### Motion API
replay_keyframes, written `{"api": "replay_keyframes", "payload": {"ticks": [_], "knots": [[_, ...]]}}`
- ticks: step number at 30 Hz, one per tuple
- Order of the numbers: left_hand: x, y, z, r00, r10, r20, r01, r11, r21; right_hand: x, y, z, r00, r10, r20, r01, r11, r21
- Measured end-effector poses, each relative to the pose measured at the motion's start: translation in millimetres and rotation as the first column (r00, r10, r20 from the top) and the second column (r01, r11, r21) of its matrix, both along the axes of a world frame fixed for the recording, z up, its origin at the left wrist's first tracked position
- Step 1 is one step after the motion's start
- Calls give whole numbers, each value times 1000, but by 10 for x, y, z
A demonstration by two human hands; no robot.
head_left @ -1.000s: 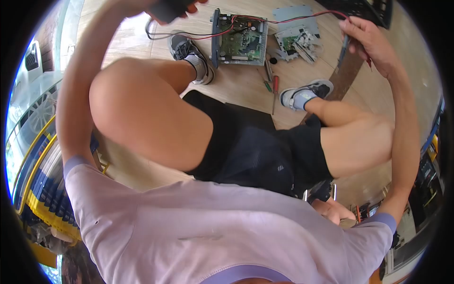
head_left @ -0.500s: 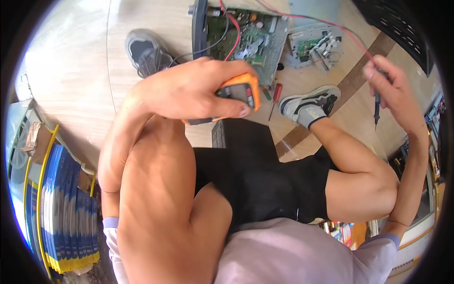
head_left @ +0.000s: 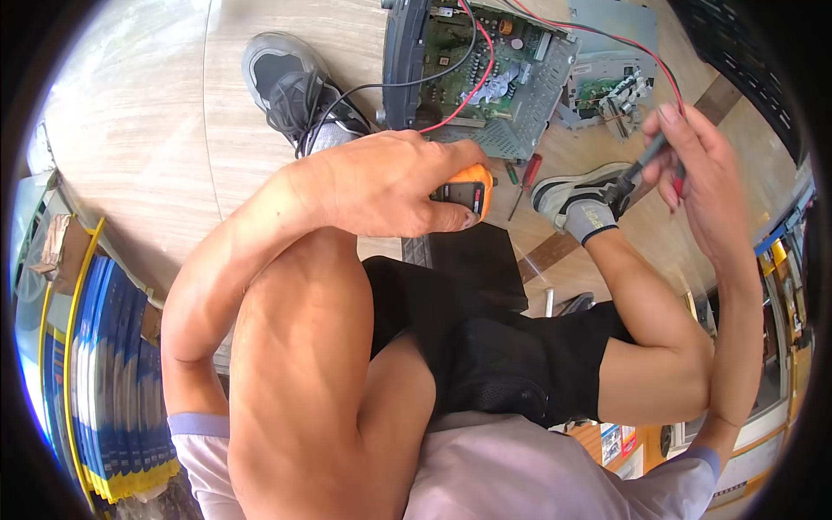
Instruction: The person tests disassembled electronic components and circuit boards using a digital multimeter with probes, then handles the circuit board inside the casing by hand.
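My left hand [head_left: 390, 186] is wrapped round an orange and black multimeter [head_left: 475, 192], held above my raised knee. My right hand [head_left: 698, 169] grips the black and red test probes [head_left: 646, 154] near my right foot. A red and a black lead [head_left: 611, 36] run from the probes over an opened electronic unit [head_left: 477, 74] with a green circuit board, which lies on the floor beyond my left hand. Beside it a red-handled screwdriver [head_left: 527, 178] and a small green-handled tool [head_left: 510, 172] rest on the floor.
A metal plate with a smaller circuit board [head_left: 607, 94] lies right of the unit. A black perforated panel [head_left: 741, 69] is at the upper right. My shoes [head_left: 290, 82] flank the unit. Blue and yellow packages [head_left: 113, 373] stand in a yellow rack at the left.
My left hand has come down from the top edge with the multimeter, now over my knee. My right hand has shifted, and its probes now point down and left toward my shoe.
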State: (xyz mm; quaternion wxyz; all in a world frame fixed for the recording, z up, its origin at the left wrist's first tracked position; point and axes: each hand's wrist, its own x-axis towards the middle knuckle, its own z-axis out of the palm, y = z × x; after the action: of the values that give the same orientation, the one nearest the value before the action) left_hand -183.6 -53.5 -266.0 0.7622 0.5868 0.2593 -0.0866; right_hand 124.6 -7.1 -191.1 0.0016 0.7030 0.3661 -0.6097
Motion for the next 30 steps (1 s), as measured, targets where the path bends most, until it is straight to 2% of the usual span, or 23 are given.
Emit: {"api": "replay_keyframes", "payload": {"ticks": [1,2,5,7,9,11,13,15,17,19,20,23,24,27,28,30], "knots": [[-5,-5,-11,1000,-10,-5,10,1000,29,-35,-23,-73,999,-35,-15,35,999,40],[-17,-16,-2,1000,11,-19,-9,997,73,-11,-14,-114,1000,10,-13,-11,999,-47],[-54,-39,77,996,60,-72,-48,985,163,-28,-115,-193,991,135,-20,-136,991,-18],[-65,27,151,989,81,-123,-57,980,188,24,-171,-236,991,130,-28,-130,991,-7],[-106,54,167,970,200,-137,-160,953,259,168,-192,-232,988,146,-43,-146,989,-1],[-156,83,147,932,328,-153,-256,897,361,282,-232,-218,993,84,-79,-87,996,-36],[-221,120,116,838,509,-197,-434,840,326,314,-318,-234,998,-30,-52,29,999,-19],[-249,267,153,672,585,-454,-623,778,81,383,-397,-363,985,-89,-145,88,996,-14],[-222,196,86,550,723,-417,-735,657,169,327,-516,-524,970,-167,-175,175,984,32],[-142,42,-133,490,858,-153,-828,513,225,227,-625,-753,958,-153,-243,198,965,170],[-158,31,-128,512,836,-200,-828,541,144,175,-636,-797,950,-164,-265,215,960,178],[-89,43,-110,614,760,-213,-721,650,242,96,-532,-763,950,-155,-270,215,954,210],[-73,-10,-198,632,762,-140,-688,634,353,66,-500,-741,953,-147,-265,210,951,227],[-44,52,-102,652,697,-300,-629,717,300,-11,-505,-725,982,45,-181,33,912,409],[-49,68,-82,663,676,-321,-603,737,306,23,-526,-755,975,182,-127,-96,862,497],[-69,8,-147,673,705,-223,-577,689,438,-4,-578,-739,962,242,-125,-149,853,500]]}}
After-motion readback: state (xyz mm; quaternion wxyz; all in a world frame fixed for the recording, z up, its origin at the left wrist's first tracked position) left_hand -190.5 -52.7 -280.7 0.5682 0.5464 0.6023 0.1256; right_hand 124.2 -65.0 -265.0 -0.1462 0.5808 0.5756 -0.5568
